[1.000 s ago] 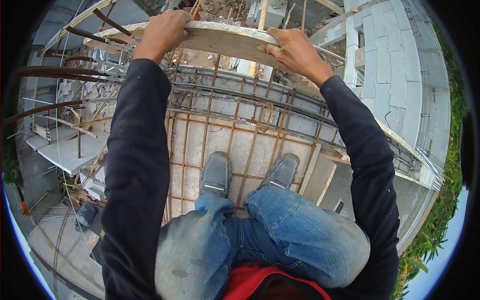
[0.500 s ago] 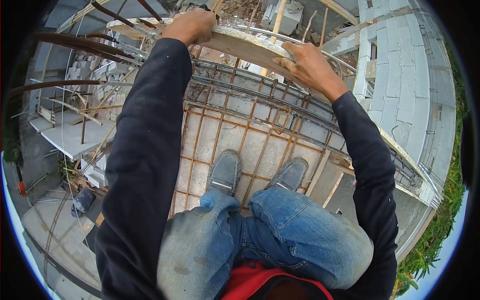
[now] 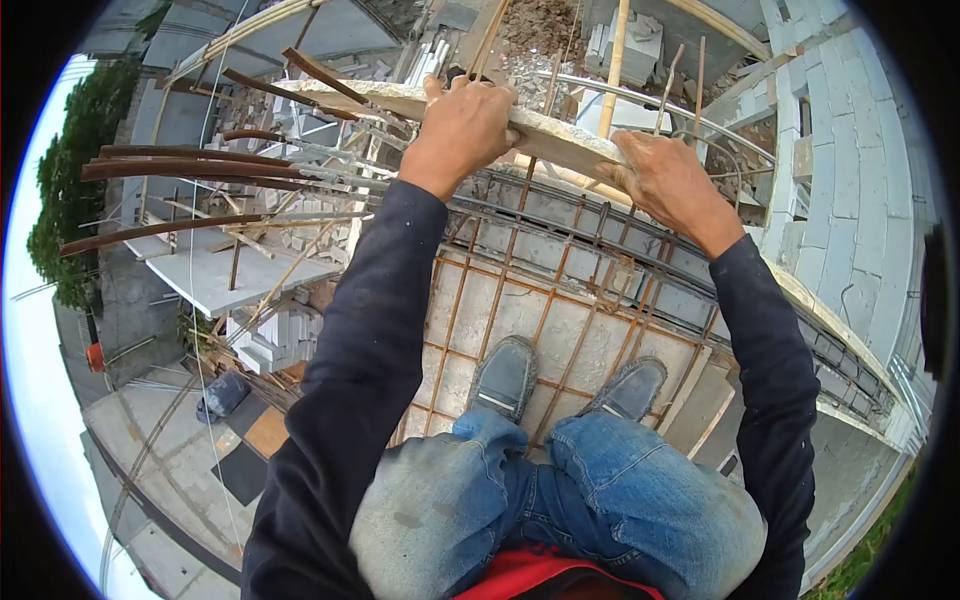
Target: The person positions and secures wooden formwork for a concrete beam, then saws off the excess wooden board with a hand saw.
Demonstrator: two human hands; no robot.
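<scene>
A long, pale-crusted board (image 3: pixel 575 148) stands on edge at the far side of the rebar beam. My left hand (image 3: pixel 465 128) is closed over its top edge near the middle. Further right, my right hand (image 3: pixel 668 180) grips the same board, thumb on the near face. Just below the board run the long bars of the beam cage (image 3: pixel 560 228). A rusty rebar grid (image 3: pixel 500 300) lies over the pale slab under my shoes.
Thick rusty bars (image 3: pixel 200 168) stick out at the left. Grey blocks form a wall (image 3: pixel 845 160) at the right. A bamboo pole (image 3: pixel 614 65) rises beyond the board. Stacked blocks (image 3: pixel 270 335) and a dark bundle (image 3: pixel 225 393) lie lower left.
The view has swung, so the scene sits further right and lower. My left hand has shifted along the board closer to my right hand, and both still grip it.
</scene>
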